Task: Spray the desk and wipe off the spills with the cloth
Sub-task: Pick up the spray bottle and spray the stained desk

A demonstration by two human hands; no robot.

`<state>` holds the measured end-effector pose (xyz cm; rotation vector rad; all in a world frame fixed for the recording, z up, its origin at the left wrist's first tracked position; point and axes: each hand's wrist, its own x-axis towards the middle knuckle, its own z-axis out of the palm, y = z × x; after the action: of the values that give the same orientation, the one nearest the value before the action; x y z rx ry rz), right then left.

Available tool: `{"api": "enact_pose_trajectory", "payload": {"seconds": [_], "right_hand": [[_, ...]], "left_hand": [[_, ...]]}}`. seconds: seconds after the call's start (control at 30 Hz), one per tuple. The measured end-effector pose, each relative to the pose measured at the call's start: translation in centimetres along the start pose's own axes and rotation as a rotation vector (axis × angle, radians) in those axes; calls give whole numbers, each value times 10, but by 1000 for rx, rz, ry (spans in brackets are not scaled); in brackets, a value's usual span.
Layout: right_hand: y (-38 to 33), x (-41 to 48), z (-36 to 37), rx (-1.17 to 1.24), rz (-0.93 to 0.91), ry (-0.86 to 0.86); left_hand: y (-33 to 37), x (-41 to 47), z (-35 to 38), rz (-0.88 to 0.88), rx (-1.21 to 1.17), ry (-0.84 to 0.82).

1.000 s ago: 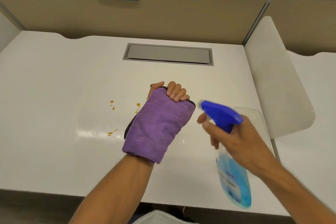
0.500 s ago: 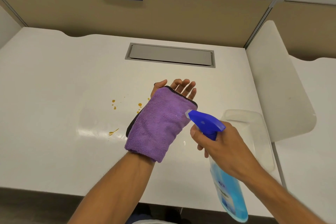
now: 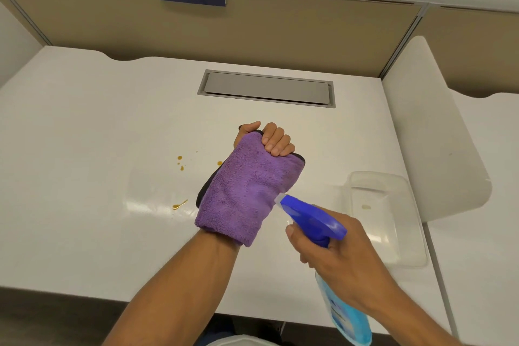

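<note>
Over the glossy white desk (image 3: 84, 121), left hand (image 3: 269, 140) clenches fluffy purple cloth (image 3: 247, 191); right hand (image 3: 339, 258) grips spray bottle (image 3: 345, 314).

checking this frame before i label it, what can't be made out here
- Head view: the spray bottle has its base cut off by the bottom edge, and its label is too blurred to read.
- The desk surface and any spills under the purple cloth are hidden.
- The left hand palm is covered by the cloth.
- The right hand hides the trigger.
</note>
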<state>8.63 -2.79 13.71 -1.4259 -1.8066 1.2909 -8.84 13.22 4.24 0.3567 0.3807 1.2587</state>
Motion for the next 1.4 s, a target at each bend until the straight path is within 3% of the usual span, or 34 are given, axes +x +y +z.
{"api": "enact_pose_trajectory", "payload": {"seconds": [0.13, 0.3, 0.53, 1.03, 1.2, 1.4], "right_hand": [[0, -1, -7, 142, -10, 105], [9, 20, -13, 283, -27, 386], [53, 71, 2, 306, -138, 633], [98, 111, 21, 286, -272, 770], [100, 111, 19, 227, -291, 705], [109, 103, 18, 216, -159, 631]], "left_hand": [[5, -5, -6, 6, -10, -17], [18, -10, -16, 18, 3, -28], [18, -22, -24, 17, 16, -36], [16, -36, -37, -13, -42, -21], [16, -35, -35, -1, -7, -17], [12, -35, -32, -2, -47, -30]]}}
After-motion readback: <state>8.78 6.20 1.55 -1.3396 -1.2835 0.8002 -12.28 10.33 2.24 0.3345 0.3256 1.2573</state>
